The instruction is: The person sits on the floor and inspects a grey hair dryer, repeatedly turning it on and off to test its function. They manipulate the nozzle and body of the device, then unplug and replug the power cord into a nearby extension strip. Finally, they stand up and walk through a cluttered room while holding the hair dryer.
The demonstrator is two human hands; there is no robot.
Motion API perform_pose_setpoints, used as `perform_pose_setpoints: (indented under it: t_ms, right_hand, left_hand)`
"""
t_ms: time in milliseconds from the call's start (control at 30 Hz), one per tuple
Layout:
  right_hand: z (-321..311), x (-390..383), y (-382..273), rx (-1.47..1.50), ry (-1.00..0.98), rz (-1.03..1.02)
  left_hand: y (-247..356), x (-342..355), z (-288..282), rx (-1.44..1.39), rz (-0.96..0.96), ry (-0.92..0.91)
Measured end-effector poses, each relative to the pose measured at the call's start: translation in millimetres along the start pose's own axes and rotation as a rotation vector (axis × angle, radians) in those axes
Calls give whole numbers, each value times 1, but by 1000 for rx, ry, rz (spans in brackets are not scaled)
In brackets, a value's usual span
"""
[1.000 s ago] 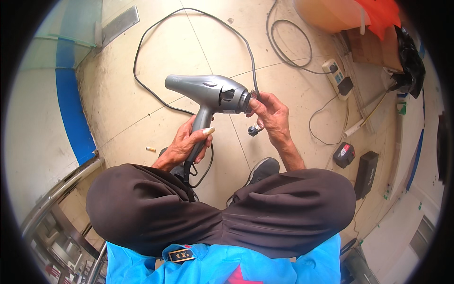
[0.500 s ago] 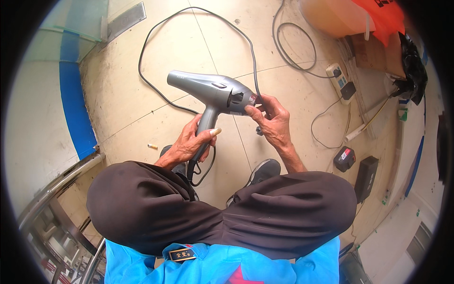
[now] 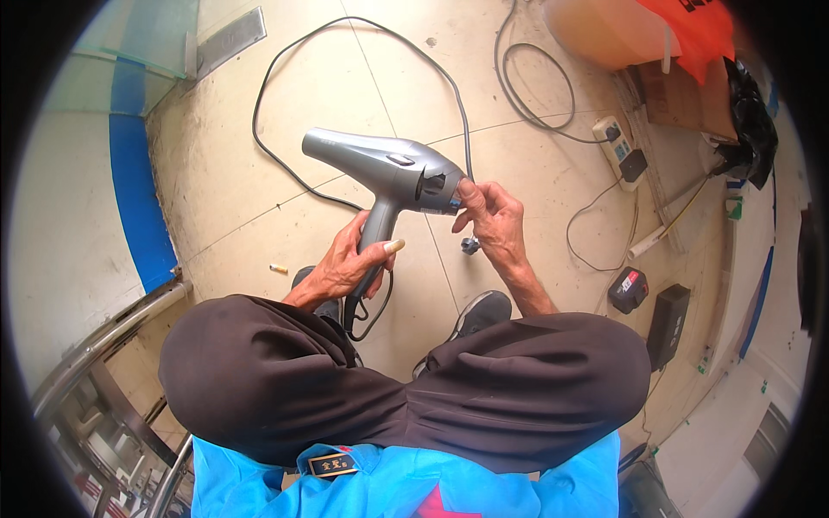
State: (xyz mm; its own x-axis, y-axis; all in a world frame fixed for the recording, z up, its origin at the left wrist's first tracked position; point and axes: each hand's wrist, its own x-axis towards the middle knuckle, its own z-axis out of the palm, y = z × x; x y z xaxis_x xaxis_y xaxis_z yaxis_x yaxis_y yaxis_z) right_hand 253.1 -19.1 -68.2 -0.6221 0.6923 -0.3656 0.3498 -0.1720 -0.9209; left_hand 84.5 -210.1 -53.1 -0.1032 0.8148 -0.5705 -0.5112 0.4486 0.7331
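Note:
A grey hair dryer is held above the floor between my knees, its nozzle pointing to the far left. My left hand is closed round its handle, thumb lying across the front. At the rear end, my right hand rests its thumb on the dryer's edge, with the other fingers curled below; their tips partly hide behind the hand. A jagged dark opening shows in the casing near the rear. From the handle's foot runs a black cord, looping across the tiles, and its plug shows beside my right wrist.
On the right stand a power strip with plugs in it, a black battery pack and a dark box. A cardboard box and a black plastic bag lie beyond. A cigarette butt lies left of my foot.
My right hand has shifted its hold at the dryer's rear, its thumb now higher on the end. The dryer has moved and turned slightly. More of the plug shows.

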Motion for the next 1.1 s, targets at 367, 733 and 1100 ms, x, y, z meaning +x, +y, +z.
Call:
perform_pose_setpoints:
  t_ms: [367, 733, 1100]
  right_hand:
    - [-2, 4, 4, 123, -98, 200]
    - [-2, -1, -8, 189, -117, 28]
    - [0, 1, 5, 189, -119, 73]
  left_hand:
    - [-7, 2, -2, 76, 71, 7]
    - [-9, 2, -4, 95, 110, 28]
    - [-5, 1, 1, 138, 99, 42]
